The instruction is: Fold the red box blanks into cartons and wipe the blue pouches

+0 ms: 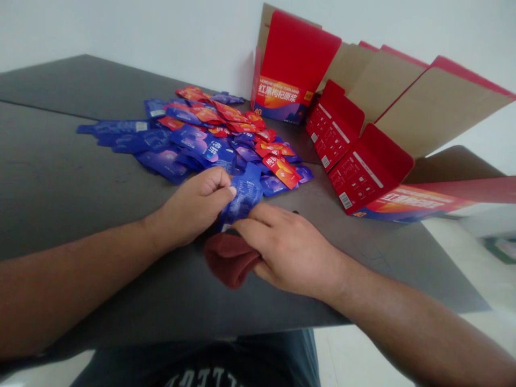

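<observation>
Fingers (215,177) of the left hand (193,199) curled tight, thumb laid over the left edge of a blue pouch (248,188). Pouch location: just on the near side of the pile of pouches (197,141), printed panel up, narrow end toward the pile. Right hand (292,247), nearer the person than the pile, is closed around a bunched brown-red cloth (231,260); its fingertips lie over the pouch's lower end. Cannot tell whether they pinch the pouch too, or how much cloth bears on it.

Handling notes (judgement): work in hand appears to be cloth against pouch. A firm pinch at the edge, thumb clear of the print, should leave most of the face exposed. Film looks flexible, so light tension between the hands would limit creasing; hard pressure mid-body risks squeezing the contents. Cloth better spread flat under the fingertips than wadded. Strokes best run away from the pinch.

Surroundings: blue and orange-red pouches mixed in the pile, on a grey table (72,177); upright red carton (298,54) beyond the pile, to its right.
</observation>
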Demonstrator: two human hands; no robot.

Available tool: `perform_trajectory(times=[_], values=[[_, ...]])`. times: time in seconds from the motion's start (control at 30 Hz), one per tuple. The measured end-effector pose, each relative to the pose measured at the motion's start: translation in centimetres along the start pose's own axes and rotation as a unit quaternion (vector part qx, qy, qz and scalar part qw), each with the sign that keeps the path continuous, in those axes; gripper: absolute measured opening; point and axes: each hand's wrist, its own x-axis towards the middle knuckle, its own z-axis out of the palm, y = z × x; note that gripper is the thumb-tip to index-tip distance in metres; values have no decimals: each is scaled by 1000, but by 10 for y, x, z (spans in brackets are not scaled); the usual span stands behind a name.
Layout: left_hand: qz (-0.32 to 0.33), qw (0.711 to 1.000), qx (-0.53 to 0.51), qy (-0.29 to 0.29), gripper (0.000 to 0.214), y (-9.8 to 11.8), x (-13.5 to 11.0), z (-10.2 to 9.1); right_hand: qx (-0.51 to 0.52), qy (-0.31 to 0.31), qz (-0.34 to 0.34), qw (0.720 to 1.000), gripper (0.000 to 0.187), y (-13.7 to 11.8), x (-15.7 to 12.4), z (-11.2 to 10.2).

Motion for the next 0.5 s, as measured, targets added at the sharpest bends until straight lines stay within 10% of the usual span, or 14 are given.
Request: perform_trajectory(times=[0.5], values=[[-29,993,-107,-26,22,-15,-2,1,31,68,37,996,27,19,-1,-3]])
